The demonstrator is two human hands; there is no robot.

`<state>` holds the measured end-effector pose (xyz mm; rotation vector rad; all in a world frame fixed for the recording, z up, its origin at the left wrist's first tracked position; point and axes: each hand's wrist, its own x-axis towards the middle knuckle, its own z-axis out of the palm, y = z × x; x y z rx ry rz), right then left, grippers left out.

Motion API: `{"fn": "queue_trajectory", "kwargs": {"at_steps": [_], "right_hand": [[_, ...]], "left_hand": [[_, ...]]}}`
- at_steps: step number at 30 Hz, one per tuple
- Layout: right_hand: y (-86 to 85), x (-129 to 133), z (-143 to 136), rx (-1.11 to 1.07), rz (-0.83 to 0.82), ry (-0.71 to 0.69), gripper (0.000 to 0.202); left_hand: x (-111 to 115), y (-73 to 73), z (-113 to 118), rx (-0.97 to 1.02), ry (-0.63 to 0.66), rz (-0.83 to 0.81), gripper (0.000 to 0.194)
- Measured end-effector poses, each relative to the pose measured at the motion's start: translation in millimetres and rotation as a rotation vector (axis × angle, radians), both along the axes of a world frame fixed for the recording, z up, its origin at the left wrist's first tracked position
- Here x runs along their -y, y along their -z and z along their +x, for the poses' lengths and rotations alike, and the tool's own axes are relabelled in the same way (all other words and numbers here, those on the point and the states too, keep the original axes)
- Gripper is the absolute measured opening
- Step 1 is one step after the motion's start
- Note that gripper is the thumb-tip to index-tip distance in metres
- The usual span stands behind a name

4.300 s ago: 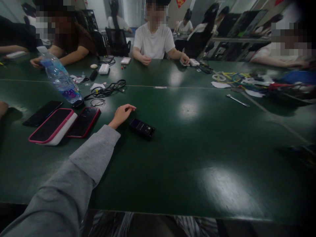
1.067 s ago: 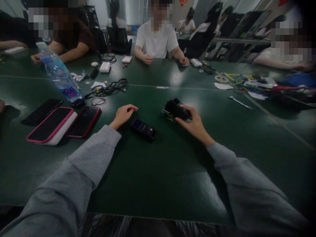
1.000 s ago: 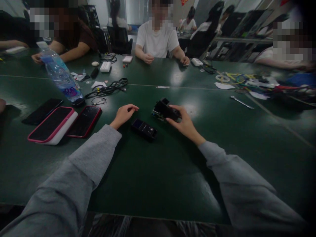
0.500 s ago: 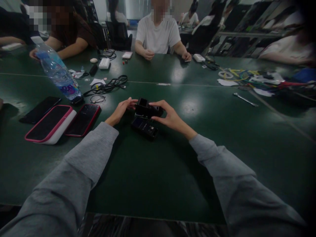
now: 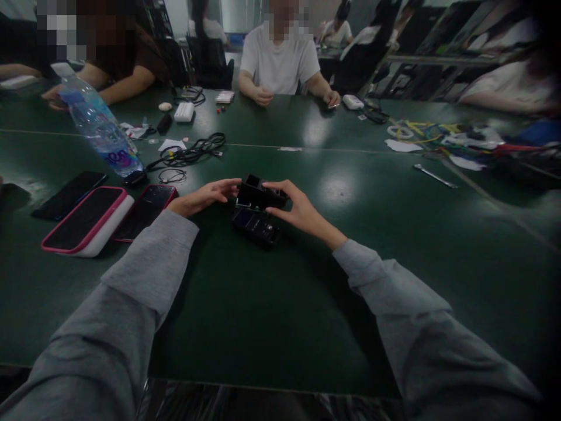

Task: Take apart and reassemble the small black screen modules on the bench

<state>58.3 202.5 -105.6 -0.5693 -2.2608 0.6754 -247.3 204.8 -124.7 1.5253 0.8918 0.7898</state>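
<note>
My right hand grips a black open-topped box from its right side, thumb in front and fingers over the top. The box is tilted above the green table. At the box's left end, my left hand has its fingers stretched out; whether the fingertips touch it I cannot tell. Just in front of the box lies a black handheld device with a small dark screen and buttons, its upper edge close under the box.
Left of my hands lie a phone in a pink-edged case, a red-edged phone and a dark phone. Behind them a water bottle leans. Black cables lie beyond; a wrench is at right. Co-workers sit opposite.
My left hand has drawn back to the left and its fingers have straightened. The right hand still holds the box in nearly the same place.
</note>
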Motion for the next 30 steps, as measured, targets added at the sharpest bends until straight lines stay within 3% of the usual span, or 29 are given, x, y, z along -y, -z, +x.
{"fn": "queue_trajectory", "kwargs": {"at_steps": [2,5,10,17,22,27,30], "right_hand": [[0.1,0,0,-0.016,-0.019,0.0,0.049],[0.4,-1,-1,-0.047,-0.075,-0.024,0.05],[-0.7,-3,-1,-0.009,-0.073,-0.014,0.049],[-1.8,-2,-2,-0.013,0.013,0.1,0.047],[-6.6,0,-5,-0.085,0.07,0.148,0.047],[-0.6,-5,-3,0.002,0.035,0.042,0.046],[8.8,-9,-1,0.068,0.01,0.009,0.046]], "left_hand": [[1,-3.1,-3,-0.079,0.104,0.028,0.083],[4,-6.3,1,-0.188,0.154,0.067,0.086],[5,-3.9,14,-0.202,0.065,0.093,0.075],[5,7.7,30,-0.108,-0.168,0.159,0.053],[8,4.7,35,-0.118,-0.169,0.171,0.044],[8,4.1,33,-0.156,-0.156,0.16,0.049],[5,5.0,26,-0.242,-0.162,0.188,0.073]]}}
